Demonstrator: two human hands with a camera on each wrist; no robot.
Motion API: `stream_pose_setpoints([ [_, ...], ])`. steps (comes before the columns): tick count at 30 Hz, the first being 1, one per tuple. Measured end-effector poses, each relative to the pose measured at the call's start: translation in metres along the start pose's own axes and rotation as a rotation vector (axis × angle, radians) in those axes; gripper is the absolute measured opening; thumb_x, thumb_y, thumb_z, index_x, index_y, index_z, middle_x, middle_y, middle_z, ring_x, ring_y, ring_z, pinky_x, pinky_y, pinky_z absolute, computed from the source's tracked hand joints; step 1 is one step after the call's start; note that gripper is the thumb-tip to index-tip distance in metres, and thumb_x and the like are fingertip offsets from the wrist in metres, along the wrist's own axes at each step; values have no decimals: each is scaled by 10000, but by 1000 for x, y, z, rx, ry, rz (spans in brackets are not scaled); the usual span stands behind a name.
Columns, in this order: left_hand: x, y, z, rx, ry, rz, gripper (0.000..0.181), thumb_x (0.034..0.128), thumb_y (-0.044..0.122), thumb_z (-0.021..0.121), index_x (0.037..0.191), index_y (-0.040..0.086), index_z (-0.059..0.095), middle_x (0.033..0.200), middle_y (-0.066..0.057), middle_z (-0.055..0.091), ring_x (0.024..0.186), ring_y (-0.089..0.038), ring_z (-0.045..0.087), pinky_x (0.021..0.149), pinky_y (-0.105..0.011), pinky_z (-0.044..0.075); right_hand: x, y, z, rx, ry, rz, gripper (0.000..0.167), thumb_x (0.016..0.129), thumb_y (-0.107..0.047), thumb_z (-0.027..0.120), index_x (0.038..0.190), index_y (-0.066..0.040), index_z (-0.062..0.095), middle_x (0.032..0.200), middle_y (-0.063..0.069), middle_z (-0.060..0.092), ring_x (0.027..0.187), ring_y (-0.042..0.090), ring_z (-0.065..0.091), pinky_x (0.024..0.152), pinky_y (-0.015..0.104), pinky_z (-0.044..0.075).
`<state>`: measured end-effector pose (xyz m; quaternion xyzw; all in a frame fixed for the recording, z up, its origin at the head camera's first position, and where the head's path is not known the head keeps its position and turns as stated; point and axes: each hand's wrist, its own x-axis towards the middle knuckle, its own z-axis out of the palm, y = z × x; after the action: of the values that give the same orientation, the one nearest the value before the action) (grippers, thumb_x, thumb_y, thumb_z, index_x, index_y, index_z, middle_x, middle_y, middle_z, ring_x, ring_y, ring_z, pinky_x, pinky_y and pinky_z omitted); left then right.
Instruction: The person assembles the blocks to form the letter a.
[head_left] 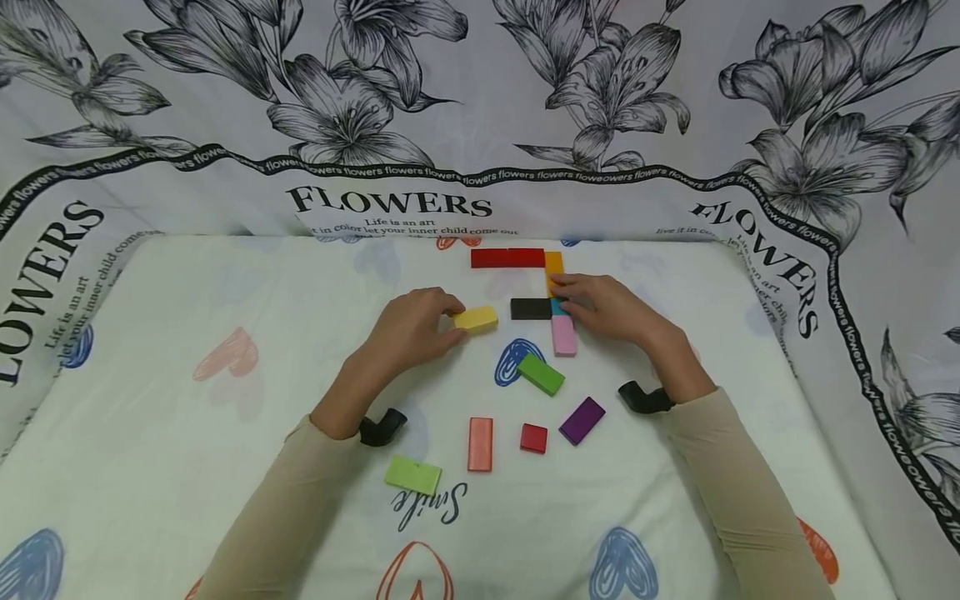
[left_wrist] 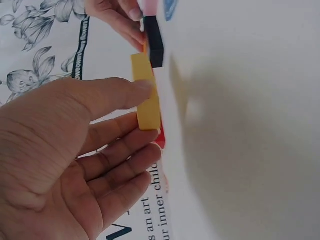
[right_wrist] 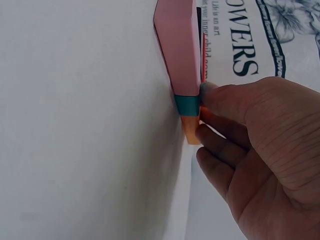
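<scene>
My left hand (head_left: 411, 332) pinches a yellow block (head_left: 476, 320) between thumb and fingers. In the left wrist view the yellow block (left_wrist: 145, 100) seems to be held up off the cloth, left of the black block (head_left: 530, 309). My right hand (head_left: 611, 307) rests its fingertips against the right side of an orange block (head_left: 553, 262) and a small teal block (head_left: 558, 307), both partly covered by it. A pink block (head_left: 564, 336) adjoins the teal one on the near side. At the far end, a long red piece (head_left: 507, 258) meets the orange block.
Loose on the patterned white cloth (head_left: 300, 517) lie a green block (head_left: 542, 374), a purple block (head_left: 582, 420), a small red block (head_left: 534, 438), a coral block (head_left: 481, 444) and a lime block (head_left: 413, 474). A flower-printed cloth (head_left: 480, 108) runs behind.
</scene>
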<state>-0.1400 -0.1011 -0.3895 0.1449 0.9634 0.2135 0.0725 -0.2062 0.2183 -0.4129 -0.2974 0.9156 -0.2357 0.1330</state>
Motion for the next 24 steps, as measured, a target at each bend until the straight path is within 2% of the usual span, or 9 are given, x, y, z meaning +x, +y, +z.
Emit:
stream_pose_setpoints([
  [5,7,3,-4,-39,-4,-13,392,928,273,811,1269,85,772,1184,-94,783,1076,-269,702,985,-432,597,3,-2,1,-2,-2,15,420,1060,-123,624,1473,-51,602,1640,101,506,1551,375,438,1269,569,371],
  [10,14,1,1,-76,-11,-41,385,929,277,807,1270,102,774,1183,-73,784,1091,-259,696,1000,-431,585,1,-3,1,-10,-20,31,422,1062,-130,623,1477,-60,602,1647,100,497,1556,381,427,1270,579,365],
  [16,18,3,12,-45,-13,-32,382,933,277,803,1269,96,775,1173,-77,789,1076,-253,700,998,-413,587,-3,-1,-2,-25,-23,46,428,1061,-122,624,1484,-65,596,1647,109,494,1556,396,421,1264,594,364],
  [20,20,5,15,-37,-11,-20,387,930,282,805,1265,90,775,1164,-86,786,1048,-250,696,985,-401,591,-3,0,-3,-15,-20,42,435,1059,-110,623,1490,-61,587,1650,111,490,1559,396,418,1265,593,363],
  [24,21,5,16,-23,-12,-36,399,926,286,810,1271,88,772,1169,-88,782,1038,-246,690,983,-394,589,0,-2,-2,-8,-21,30,435,1062,-111,619,1492,-62,583,1651,107,491,1559,392,418,1269,586,361],
])
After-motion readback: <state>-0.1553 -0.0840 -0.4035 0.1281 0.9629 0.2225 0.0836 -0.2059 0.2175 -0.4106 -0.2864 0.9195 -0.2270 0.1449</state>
